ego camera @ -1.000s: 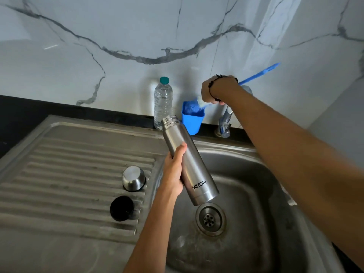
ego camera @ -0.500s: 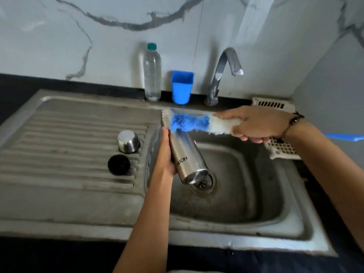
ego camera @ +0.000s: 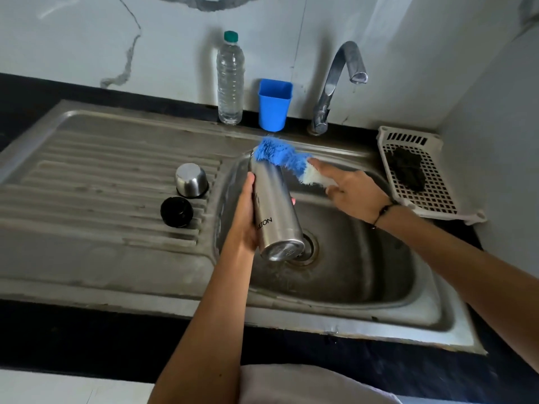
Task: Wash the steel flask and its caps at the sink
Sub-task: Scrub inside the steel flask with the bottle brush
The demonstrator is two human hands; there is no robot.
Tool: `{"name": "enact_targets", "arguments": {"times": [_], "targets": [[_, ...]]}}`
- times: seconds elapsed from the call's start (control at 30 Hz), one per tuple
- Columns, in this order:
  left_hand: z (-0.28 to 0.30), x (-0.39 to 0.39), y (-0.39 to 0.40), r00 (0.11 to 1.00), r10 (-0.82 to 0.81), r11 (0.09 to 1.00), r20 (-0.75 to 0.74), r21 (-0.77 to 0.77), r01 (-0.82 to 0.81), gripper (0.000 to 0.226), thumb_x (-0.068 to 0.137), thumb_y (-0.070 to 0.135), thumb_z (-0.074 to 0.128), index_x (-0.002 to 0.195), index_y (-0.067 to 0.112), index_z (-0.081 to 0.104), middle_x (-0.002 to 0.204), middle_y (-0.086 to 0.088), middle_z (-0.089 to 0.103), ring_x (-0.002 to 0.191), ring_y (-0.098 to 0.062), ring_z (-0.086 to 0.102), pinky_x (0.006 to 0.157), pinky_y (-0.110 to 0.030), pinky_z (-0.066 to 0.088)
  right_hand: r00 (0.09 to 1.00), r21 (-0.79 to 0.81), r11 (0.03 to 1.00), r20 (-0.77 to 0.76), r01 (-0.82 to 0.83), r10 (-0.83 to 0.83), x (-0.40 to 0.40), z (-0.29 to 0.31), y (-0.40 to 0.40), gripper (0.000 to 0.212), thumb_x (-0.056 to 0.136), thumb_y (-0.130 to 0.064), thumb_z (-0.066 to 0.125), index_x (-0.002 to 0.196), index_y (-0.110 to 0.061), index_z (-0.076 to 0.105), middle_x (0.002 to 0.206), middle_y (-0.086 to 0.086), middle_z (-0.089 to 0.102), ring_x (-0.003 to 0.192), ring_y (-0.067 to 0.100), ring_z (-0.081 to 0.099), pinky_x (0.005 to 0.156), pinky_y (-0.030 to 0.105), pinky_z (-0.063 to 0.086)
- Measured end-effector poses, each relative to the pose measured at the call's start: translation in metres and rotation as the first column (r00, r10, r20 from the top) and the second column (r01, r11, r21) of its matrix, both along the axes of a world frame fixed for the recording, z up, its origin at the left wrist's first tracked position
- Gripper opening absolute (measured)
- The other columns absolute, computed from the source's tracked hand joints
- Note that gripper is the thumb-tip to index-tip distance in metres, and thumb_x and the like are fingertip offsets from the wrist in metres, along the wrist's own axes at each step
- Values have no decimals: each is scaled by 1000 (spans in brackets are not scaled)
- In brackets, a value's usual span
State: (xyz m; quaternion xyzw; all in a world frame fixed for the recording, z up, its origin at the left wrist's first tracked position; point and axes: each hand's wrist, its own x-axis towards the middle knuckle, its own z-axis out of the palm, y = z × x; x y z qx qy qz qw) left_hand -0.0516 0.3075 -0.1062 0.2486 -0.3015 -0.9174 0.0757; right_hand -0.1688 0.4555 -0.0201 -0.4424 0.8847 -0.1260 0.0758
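Sink: we see one steel basin with one ribbed drainboard on its left.
Flask: one steel Milton flask, tilted over the basin, mouth away from us.
Left hand: our fingers wrap its body.
Right hand: we grip one blue-and-white bottle brush, bristles at the flask's mouth.
Caps: two on the drainboard, one steel cap, one black cap, just beside each other.

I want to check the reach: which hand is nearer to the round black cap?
Left. The left hand grips the flask just right of the round black cap; the right hand is farther right.
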Motion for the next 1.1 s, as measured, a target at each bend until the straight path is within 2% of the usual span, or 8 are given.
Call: {"name": "enact_targets", "arguments": {"times": [0.13, 0.23, 0.5, 0.63, 0.7, 0.8, 0.9, 1.1], "targets": [[-5, 6, -13, 999, 52, 997, -15, -57, -53, 70, 93, 63, 33, 133, 7, 49, 103, -15, 64, 82, -24, 67, 64, -33, 58, 986, -142, 976, -47, -163, 158, 11, 1, 28, 73, 91, -6, 50, 143, -45, 17, 90, 16, 69, 48, 16, 53, 58, 34, 55], [-6, 6, -19, 997, 72, 993, 4, -92, -71, 62, 96, 60, 30, 128, 11, 50, 99, -5, 64, 79, -16, 65, 61, -28, 56, 965, -111, 959, -12, -261, 261, 25, -17, 49, 81, 91, -10, 49, 138, -61, 6, 122, 7, 64, 67, 24, 67, 71, 39, 58], [5, 3, -7, 989, -133, 991, -62, -13, 132, 71, 86, 64, 50, 128, 7, 50, 97, -18, 61, 80, -27, 63, 64, -33, 55, 1000, -207, 978, 2, -8, 8, -13, -27, 12, 72, 90, -4, 50, 145, -38, 18, 99, 19, 68, 69, 30, 64, 75, 43, 56], [0, 6, -20, 997, -70, 995, -33, -78, 67, 66, 93, 60, 39, 133, 8, 47, 101, -14, 60, 76, -22, 67, 61, -31, 57, 976, -292, 932, -33, -217, 217, 11, -20, 42, 70, 90, -7, 50, 145, -37, 19, 123, 12, 62, 75, 25, 69, 76, 31, 57], [-2, 10, -23, 997, -72, 995, -18, -74, 70, 60, 95, 58, 35, 126, 8, 50, 97, -10, 63, 72, -18, 67, 59, -28, 57, 947, -262, 912, -17, -315, 322, 25, -33, 58, 66, 89, -21, 40, 145, -45, 15, 129, 12, 59, 94, 29, 68, 85, 42, 55], [3, 7, -18, 993, -116, 989, -3, -91, 116, 54, 94, 53, 43, 114, 6, 59, 88, -10, 67, 70, -19, 65, 61, -29, 57, 963, -210, 941, -9, -265, 270, 19, -53, 54, 67, 87, -27, 34, 143, -52, 7, 110, 18, 67, 90, 34, 68, 79, 50, 55], [10, 5, -12, 986, -167, 981, 25, -99, 169, 66, 89, 54, 53, 128, 0, 55, 102, -20, 58, 80, -27, 61, 70, -35, 54, 995, -209, 974, -58, -91, 80, -12, -53, 28, 77, 88, -7, 46, 142, -41, 3, 92, 22, 69, 76, 36, 66, 76, 49, 55], [11, 11, -18, 986, -156, 987, -65, 34, 158, 66, 93, 52, 44, 129, -3, 50, 99, -23, 60, 77, -31, 64, 64, -36, 56, 985, -279, 947, -97, -162, 140, -21, -26, 40, 68, 89, -5, 49, 145, -31, 21, 125, 14, 60, 93, 23, 66, 94, 24, 47]]}}
